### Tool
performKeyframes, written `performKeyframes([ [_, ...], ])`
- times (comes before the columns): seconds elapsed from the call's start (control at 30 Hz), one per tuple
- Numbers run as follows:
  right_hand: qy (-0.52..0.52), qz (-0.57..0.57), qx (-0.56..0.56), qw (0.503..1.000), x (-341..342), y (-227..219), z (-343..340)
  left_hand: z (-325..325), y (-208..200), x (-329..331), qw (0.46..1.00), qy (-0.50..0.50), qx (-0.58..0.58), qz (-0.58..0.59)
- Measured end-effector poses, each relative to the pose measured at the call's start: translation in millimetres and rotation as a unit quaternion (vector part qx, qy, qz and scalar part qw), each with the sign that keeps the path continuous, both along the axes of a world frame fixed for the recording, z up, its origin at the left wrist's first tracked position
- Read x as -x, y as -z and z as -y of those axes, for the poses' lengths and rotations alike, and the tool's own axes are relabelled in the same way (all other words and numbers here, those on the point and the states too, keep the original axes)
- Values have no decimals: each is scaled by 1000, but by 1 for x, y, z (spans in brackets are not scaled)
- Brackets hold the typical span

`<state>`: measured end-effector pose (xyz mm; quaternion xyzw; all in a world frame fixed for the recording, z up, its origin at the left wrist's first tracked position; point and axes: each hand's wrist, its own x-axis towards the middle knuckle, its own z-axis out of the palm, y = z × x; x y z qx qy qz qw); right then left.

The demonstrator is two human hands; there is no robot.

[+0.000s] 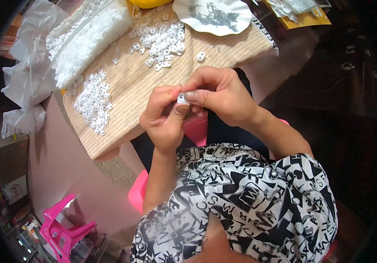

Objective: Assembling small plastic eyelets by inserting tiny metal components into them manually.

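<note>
A small white plastic piece with a round hole (182,99) is pinched between my two hands, just beyond the near edge of the cloth-covered table. My left hand (163,117) grips it from the left with thumb and fingers. From the right, the thumb and forefinger of my right hand (223,93) press on the same piece. Anything smaller between the fingertips is hidden. A lone white two-holed piece (201,56) lies on the cloth beyond my right hand. Farther off is a loose pile of white two-holed pieces (164,41).
Another pile of small white pieces (94,103) lies at the left on the striped cloth (129,90). Behind it rests a clear bag full of white pieces (90,41). A white wavy-rimmed plate (241,27) at the back holds small metal parts. A pink stool (63,232) stands lower left.
</note>
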<state>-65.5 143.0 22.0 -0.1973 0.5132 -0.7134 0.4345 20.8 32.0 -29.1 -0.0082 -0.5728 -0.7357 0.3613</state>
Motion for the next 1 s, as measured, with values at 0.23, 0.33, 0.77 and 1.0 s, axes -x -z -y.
performKeyframes([
  [0.23, 65, -31, 4, 997, 7, -1, 5, 8, 6, 3, 985, 106, -129, 49],
  [0.33, 60, -28, 4, 998, 8, 0, 7, 9, 4, 5, 980, 119, -147, 54],
  [0.77, 269, -447, -32, 853, 132, -58, 84, 17, -3, -4, 979, -19, -158, 131],
  [1.0, 177, -611, -307, 707, 182, -88, 94, 27, -6, -3, 980, -77, -82, 161],
])
